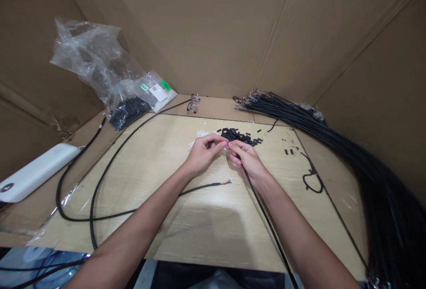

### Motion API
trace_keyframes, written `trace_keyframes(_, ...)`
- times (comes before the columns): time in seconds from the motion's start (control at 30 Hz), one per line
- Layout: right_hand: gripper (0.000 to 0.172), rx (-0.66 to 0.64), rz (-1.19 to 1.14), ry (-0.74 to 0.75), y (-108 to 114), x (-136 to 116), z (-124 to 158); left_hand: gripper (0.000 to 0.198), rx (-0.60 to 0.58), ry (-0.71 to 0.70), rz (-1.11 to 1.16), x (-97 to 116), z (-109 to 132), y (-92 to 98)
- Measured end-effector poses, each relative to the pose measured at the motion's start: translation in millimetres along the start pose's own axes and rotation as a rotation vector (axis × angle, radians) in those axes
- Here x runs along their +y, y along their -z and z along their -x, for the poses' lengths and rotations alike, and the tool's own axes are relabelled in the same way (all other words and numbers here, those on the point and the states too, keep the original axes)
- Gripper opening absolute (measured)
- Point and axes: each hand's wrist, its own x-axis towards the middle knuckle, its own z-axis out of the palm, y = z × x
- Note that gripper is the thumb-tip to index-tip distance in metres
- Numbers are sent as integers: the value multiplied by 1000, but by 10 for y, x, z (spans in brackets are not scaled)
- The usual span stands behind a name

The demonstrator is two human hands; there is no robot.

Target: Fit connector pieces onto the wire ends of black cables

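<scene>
My left hand [204, 151] and my right hand [245, 158] meet at their fingertips above the middle of the table [199, 218]. A black cable [262, 209] runs from the front edge up into my right hand, whose fingers are closed round it. My left hand pinches at the cable's end; what lies between its fingertips is too small to make out. Just behind the hands is a pile of short black tubes [244, 137], with small white pieces [202, 134] to its left. Another cable end with bare coloured wires [226, 182] lies nearer me.
A thick bundle of black cables [333, 138] curves down the right side. Plastic bags [126, 98] and a white device [40, 171] are at the left. Glasses [192, 104] lie at the back. Cardboard walls [213, 31] enclose the table; a looped cord [313, 182] lies right.
</scene>
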Motion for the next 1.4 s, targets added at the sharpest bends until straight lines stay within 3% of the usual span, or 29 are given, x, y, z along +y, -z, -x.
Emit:
trace_keyframes(0.33, 47, 51, -13, 47, -17, -12, -4, 40, -11, 89, 105, 47, 23, -11)
trace_keyframes(0.53, 45, 66, 3, 51, -18, -8, -14, 33, 48, 84, 110, 20, 17, -16)
trace_keyframes(0.87, 43, 103, 109, 85, -27, -2, -9, 33, 52, 84, 126, 25, 17, -27)
trace_keyframes(1.4, 39, 232, 410, 329, -53, 59, -1, 40, 83, 79, 150, 38, 14, -25)
